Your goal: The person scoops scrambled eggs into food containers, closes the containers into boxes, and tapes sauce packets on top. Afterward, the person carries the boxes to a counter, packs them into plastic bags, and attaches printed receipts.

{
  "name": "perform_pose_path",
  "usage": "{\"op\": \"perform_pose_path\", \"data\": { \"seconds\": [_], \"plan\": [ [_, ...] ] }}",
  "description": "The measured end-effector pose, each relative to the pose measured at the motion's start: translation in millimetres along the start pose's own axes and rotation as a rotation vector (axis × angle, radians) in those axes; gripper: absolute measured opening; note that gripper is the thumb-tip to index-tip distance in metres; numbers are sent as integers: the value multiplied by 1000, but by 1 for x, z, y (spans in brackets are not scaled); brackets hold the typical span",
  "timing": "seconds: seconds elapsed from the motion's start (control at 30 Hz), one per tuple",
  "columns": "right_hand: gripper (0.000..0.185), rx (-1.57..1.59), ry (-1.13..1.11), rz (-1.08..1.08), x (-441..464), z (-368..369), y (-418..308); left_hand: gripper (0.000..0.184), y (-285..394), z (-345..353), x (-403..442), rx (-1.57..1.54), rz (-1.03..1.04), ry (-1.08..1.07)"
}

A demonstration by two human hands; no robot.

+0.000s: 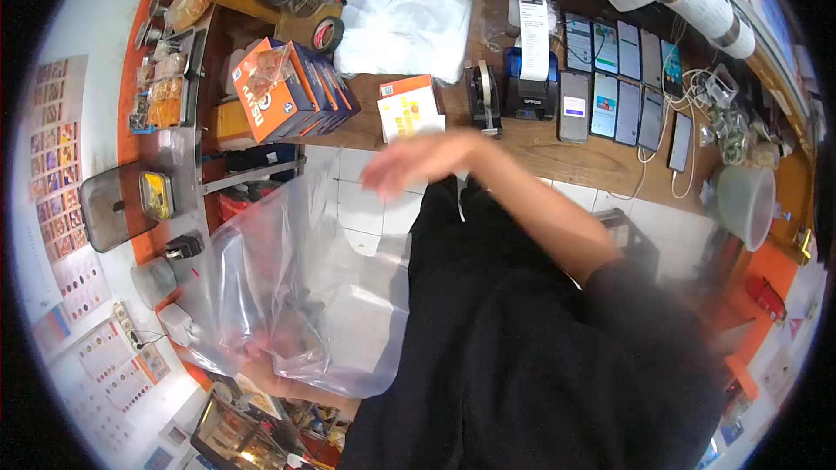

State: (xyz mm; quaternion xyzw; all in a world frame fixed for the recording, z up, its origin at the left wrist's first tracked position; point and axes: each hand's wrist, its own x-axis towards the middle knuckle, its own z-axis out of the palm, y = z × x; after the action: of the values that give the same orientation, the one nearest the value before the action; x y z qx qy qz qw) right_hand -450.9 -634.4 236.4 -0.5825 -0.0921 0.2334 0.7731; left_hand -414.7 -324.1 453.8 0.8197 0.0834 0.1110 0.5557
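A large clear plastic bag (300,287) hangs open and puffed out to the left of my body, over the tiled floor. My left hand (254,346) grips its lower left part, with the fingers seen hazily through the plastic. In front of my body, above the bag's right side, my right hand (422,161) is blurred by motion. Its fingers look stretched out to the left, and nothing shows in them. Just beyond it, an orange box and a white-and-yellow card (409,113) lie at the table's near edge.
On the wooden table (583,155) stand orange-and-blue boxes (292,91), a stack of clear bags (405,22), a tape dispenser (485,96), a receipt printer (529,87) and several phones (616,78) with cables. A translucent bucket (744,204) is at the right. Shelves (170,148) line the left.
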Motion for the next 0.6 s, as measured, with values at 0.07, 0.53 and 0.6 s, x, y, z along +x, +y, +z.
{"op": "perform_pose_path", "data": {
  "seconds": [0.07, 0.53, 0.6],
  "plan": [
    [80, 267, -67, -160, 29, 53, 23, 49, -4, -5, 1, -20, -1, -44],
    [25, 604, 316, -249, -15, 85, -42, 46, -110, 3, 106, 73, 208, -493],
    [29, 532, 487, -229, 0, 100, -33, 46, -105, -4, 99, 210, 379, -336]
  ]
}}
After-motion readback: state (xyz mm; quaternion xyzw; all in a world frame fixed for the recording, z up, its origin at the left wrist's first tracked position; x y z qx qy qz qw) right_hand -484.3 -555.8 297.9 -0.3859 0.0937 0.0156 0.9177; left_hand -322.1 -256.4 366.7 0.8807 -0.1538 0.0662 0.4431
